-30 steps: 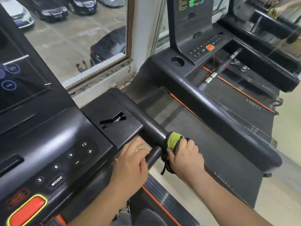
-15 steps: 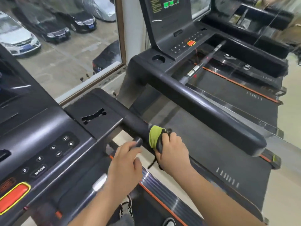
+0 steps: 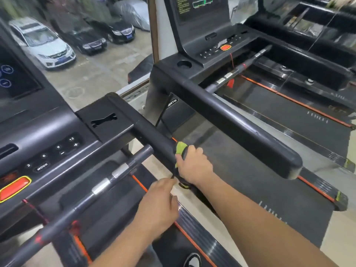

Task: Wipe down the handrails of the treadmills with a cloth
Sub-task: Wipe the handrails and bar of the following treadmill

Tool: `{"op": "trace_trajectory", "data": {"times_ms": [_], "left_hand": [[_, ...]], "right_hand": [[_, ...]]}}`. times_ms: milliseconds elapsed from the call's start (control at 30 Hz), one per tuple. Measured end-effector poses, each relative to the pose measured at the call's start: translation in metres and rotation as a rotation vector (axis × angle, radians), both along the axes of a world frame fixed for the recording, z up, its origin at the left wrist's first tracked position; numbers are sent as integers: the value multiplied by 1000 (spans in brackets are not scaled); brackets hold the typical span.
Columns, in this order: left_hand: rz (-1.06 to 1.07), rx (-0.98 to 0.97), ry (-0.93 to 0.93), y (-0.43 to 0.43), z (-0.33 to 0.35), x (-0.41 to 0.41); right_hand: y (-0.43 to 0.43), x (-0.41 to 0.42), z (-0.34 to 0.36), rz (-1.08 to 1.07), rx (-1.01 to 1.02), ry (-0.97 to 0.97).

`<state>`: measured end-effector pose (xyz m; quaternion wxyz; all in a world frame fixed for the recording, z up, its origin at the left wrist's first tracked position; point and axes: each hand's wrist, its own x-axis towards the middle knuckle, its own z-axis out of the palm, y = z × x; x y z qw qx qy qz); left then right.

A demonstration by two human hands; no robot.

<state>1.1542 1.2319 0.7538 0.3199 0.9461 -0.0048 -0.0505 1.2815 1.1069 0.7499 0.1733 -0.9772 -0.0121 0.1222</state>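
While right hand [image 3: 194, 166] fingers curl round green cloth [image 3: 181, 148] on black handrail [image 3: 154, 137], left hand [image 3: 159, 205] fingers unclear, window [image 3: 86, 74] beyond.

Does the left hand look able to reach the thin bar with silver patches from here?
Probably yes: the left hand is close beside the thin bar with nothing between them; the right hand and cloth are on the handrail, out of the way.

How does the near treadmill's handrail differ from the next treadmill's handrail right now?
The near handrail has the green cloth wrapped round it, gripped by the right hand; the next treadmill's handrail is bare and untouched. The near handrail's end is hidden under the hand; the next treadmill's handrail shows its rounded end. Both are black bars running the same way.
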Motion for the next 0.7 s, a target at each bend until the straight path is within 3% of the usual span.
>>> {"op": "trace_trajectory", "data": {"times_ms": [133, 267, 433, 700], "left_hand": [[41, 13, -57, -14, -7, -16], [90, -42, -98, -43, -8, -12], [80, -128, -127, -77, -6, -1], [205, -198, -65, -62, -18, 8]], "right_hand": [[-14, -29, -11, 119, -96, -272], [-81, -79, -22, 173, -213, -391], [-136, -115, -27, 144, -290, -406], [-107, -97, -29, 122, -349, -350]]}}
